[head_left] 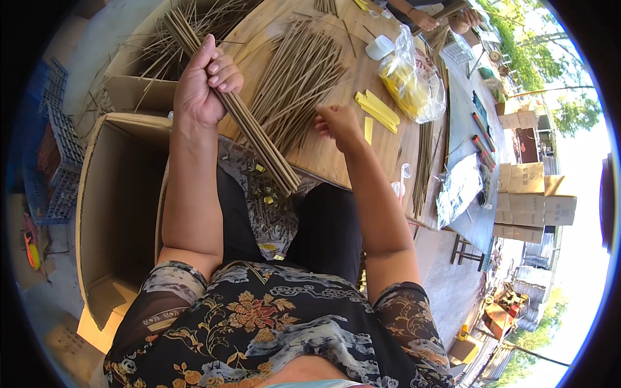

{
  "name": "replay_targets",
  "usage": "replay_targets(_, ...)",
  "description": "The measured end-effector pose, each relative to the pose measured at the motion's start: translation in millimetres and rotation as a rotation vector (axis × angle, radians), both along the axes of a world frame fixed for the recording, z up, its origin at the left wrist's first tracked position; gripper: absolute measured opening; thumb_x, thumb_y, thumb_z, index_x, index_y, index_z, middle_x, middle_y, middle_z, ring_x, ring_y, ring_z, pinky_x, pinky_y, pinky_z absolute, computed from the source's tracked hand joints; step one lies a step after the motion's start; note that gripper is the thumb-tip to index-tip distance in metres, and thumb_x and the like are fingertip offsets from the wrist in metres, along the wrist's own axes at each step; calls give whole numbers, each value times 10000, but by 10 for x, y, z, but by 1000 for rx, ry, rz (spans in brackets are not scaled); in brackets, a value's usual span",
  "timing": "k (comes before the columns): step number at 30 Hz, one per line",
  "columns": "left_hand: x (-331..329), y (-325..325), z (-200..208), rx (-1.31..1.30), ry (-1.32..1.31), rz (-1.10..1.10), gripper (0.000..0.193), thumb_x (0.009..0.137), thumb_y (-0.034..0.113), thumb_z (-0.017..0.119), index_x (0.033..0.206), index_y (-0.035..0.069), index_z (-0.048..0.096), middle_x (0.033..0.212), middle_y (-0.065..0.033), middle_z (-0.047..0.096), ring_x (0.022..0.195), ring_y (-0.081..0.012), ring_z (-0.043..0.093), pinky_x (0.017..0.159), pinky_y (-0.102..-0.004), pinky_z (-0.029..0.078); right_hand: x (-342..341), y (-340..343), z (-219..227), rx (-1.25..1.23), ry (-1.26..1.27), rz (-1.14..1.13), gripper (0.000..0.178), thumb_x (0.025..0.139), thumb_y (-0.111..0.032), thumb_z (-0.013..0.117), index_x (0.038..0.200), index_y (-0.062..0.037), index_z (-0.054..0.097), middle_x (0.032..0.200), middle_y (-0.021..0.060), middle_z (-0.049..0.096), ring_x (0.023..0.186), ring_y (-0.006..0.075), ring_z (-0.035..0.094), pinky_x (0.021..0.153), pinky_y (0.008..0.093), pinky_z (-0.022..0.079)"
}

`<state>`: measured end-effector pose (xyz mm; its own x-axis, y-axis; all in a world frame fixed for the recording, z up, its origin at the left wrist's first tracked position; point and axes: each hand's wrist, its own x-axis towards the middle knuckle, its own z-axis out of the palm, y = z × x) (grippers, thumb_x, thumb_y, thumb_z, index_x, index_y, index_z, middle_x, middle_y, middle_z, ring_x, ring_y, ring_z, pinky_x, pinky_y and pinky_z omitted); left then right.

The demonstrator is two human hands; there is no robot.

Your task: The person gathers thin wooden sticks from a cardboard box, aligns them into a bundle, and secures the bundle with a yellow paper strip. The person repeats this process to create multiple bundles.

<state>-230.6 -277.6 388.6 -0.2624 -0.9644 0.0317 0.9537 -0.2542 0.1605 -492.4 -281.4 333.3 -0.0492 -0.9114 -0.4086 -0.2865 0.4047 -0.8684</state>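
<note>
My left hand (206, 87) is closed around a bundle of thin brown sticks (259, 141). The bundle slants from the upper left down over my lap, with its lower end past the table edge. A loose pile of similar sticks (301, 71) lies on the wooden table (365, 68), to the right of the bundle. Beside that pile my right hand (337, 124) hovers with its fingers curled in; anything inside them is hidden. Flat yellow strips (377, 111) lie just right of it.
An open cardboard box (123, 207) stands at my left, and another box (145, 94) holding sticks is behind it. A clear bag with yellow contents (411, 84) and a white cup (380, 47) sit farther back. At the far right, another person's hands (424, 19) handle sticks.
</note>
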Motion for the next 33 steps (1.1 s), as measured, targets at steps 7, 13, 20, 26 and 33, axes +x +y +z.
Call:
replay_targets(7,86,3,-74,23,-128,61,280,865,266,553,669,105,436,499,43,381,381,-52,339,375,-202,278,244,-387,136,18,453,141,365,739,-331,670,695,9,544,592,64,539,455,128,524,393,245,415)
replay_targets(13,-17,47,-25,62,-103,9,282,901,256,489,686,79,444,506,32,366,376,-55,323,357,-192,278,77,-388,65,85,12,-13,138,762,-116,614,680,-34,539,595,38,543,458,119,527,383,220,404)
replay_targets(20,-156,61,-76,108,-118,-73,275,888,254,514,684,88,434,509,37,375,380,-50,334,360,-193,281,-202,-350,48,54,-148,-24,119,762,-111,569,702,-12,540,622,51,544,531,145,551,454,246,453)
replay_targets(26,-281,77,-108,102,-196,-139,281,875,269,538,671,101,440,519,37,385,382,-40,344,357,-183,288,-210,-225,125,64,-284,-132,134,874,-147,487,907,-20,519,681,56,560,552,139,526,496,263,449)
replay_targets(33,-392,96,-119,138,-224,-204,289,843,279,587,664,102,445,570,14,441,404,-48,386,379,-184,338,-216,-19,294,25,-535,-82,199,921,-161,414,1045,-14,464,693,50,530,545,105,452,477,230,390)
